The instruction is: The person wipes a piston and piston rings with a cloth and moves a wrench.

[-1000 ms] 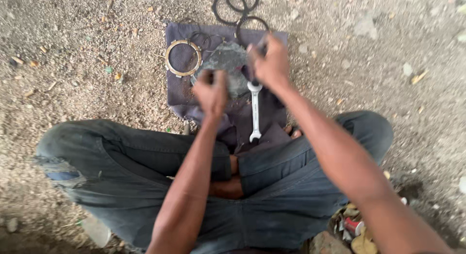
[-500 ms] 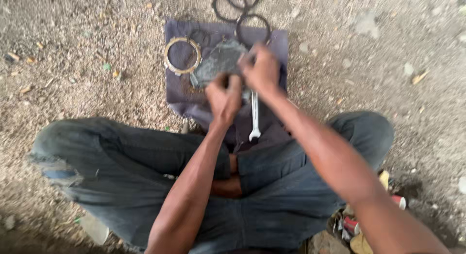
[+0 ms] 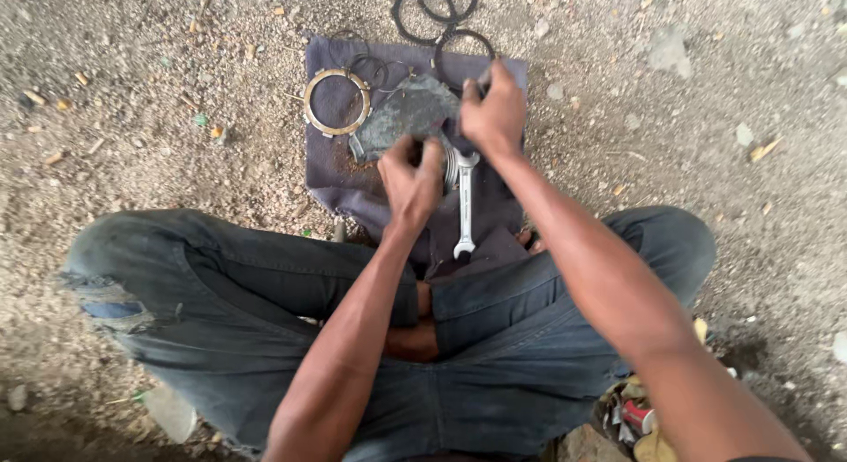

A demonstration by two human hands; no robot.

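Gravelly bare ground, strewn with small stones and scraps, is seen from above, with a dark purple cloth (image 3: pixel 331 166) spread on it before a person seated cross-legged in dark jeans. At the middle of the cloth a grey, flattish metal part (image 3: pixel 401 118) is being worked on; it looks cast and grimy, so it is judged to be stiff, fairly heavy for its bulk and possibly greasy, best taken by its outer edges rather than by its flat face. The left hand (image 3: pixel 410 175) is curled closed at the part's near edge, its fingers bunched as if pinching something small, though what is gripped is hidden by the knuckles. The right hand (image 3: pixel 494 113) is closed at the part's far right side; what it holds cannot be made out. Just beside the hands a silvery open-ended spanner (image 3: pixel 464 206) lies lengthwise on the cloth, untouched. To the left of the part a brass-coloured ring (image 3: pixel 310 109) rests flat, with thin wire rings near it. Black rubber rings (image 3: pixel 437 3) lie at the cloth's far edge, partly on the gravel.
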